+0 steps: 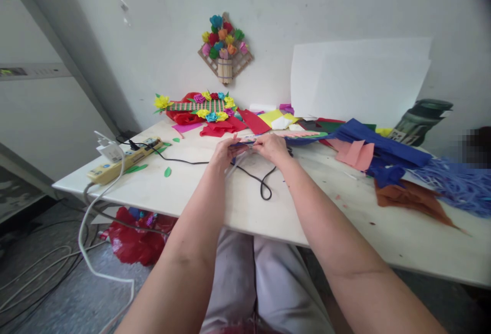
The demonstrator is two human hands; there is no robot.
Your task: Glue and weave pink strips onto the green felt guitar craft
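Note:
At the middle of the table, my left hand (224,152) is closed on the near left edge of a flat blue paper craft piece (307,139). Pink and green parts lie on its upper face, and it is seen almost edge-on. Close beside it, my right hand (271,149) has its fingers pinched at the same edge. Whether a smaller bit sits between those fingertips is too small to tell. A black cord (264,185) runs under and in front of the hands.
A power strip (126,162) with a white charger (110,151) lies at the left. Behind are a flower-trimmed craft frame (195,106) and red paper (251,120). To the right are blue paper (387,147), brown paper (410,201), blue shredded strips (456,185) and a dark bottle (422,121).

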